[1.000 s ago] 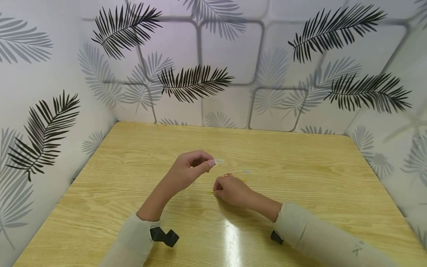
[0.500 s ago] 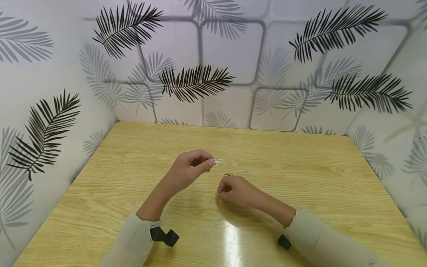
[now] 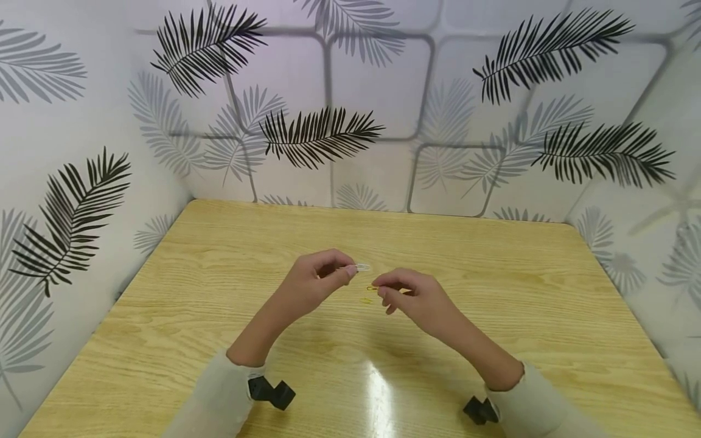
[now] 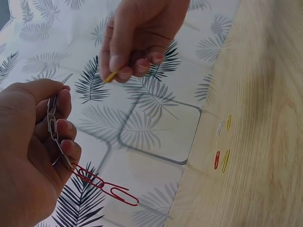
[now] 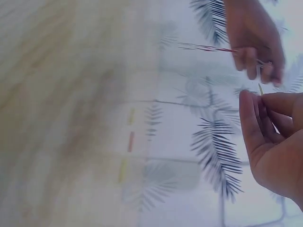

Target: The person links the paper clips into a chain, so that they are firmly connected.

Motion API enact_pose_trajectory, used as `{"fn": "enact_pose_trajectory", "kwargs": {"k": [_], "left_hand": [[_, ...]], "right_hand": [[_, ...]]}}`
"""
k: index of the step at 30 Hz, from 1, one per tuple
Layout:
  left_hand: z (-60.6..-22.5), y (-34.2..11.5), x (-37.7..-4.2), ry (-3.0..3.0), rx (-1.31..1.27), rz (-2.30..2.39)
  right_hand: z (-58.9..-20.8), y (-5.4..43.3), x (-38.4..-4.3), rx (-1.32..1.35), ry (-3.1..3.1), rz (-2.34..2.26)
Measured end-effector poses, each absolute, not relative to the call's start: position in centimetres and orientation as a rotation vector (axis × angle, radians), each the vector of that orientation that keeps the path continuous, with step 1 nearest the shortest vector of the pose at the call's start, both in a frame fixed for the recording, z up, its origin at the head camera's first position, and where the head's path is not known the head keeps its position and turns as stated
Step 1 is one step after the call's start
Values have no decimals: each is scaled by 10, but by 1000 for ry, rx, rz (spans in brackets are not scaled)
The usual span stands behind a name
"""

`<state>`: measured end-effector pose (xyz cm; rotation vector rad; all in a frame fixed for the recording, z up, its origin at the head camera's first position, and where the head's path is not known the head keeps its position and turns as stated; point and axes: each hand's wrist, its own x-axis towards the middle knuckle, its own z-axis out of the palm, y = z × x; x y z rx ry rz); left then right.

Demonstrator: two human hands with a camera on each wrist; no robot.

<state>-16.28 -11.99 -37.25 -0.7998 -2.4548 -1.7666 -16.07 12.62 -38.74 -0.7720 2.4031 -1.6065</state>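
My left hand [image 3: 314, 280] pinches a white paper clip [image 3: 362, 267] above the table. From it hangs a chain of linked clips, which in the left wrist view runs along the curled fingers as silver-white clips [image 4: 51, 124] and ends in red clips [image 4: 124, 194]. Facing it, my right hand [image 3: 421, 301] holds a yellow paper clip [image 3: 372, 288] between thumb and forefinger. The two held clips are close but apart. Part of the chain is hidden by the left fingers.
On the wooden table [image 3: 246, 237] lie several loose clips: a white clip [image 4: 219, 127], a yellow clip [image 4: 229, 122], a red clip [image 4: 217, 160] and another yellow clip [image 4: 226, 161]. A leaf-patterned covering [image 3: 372, 176] stands behind the table.
My right hand has lifted a yellow paper clip off the table and brought it up beside the left hand. The left hand has barely moved, still holding the white clip.
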Motion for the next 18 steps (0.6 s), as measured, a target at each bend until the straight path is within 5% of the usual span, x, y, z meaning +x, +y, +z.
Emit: {"fn": "enact_pose_trajectory", "kwargs": {"k": [18], "left_hand": [[-379, -96, -154, -2371, -948, -1395]], "right_hand": [[-352, 133, -141, -657, 2435, -1813]]}}
